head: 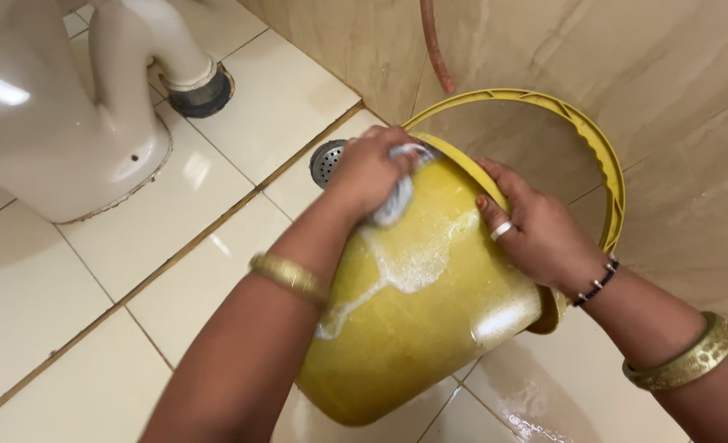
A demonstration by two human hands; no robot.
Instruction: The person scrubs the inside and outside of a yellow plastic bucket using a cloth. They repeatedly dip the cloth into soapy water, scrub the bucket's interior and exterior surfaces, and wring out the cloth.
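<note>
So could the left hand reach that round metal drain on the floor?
Probably yes. The left hand presses a scrubber on the yellow bucket, and the drain lies just beside it on bare tile, with nothing between them.

- One view only, from the person's head, looking steeply down and forward.
- It sits close: the forearms enter from the bottom edge, and the bucket (413, 312) fills the middle.
- The floor (93, 328) spreads left; the wall (667, 98) rises top right.
</note>
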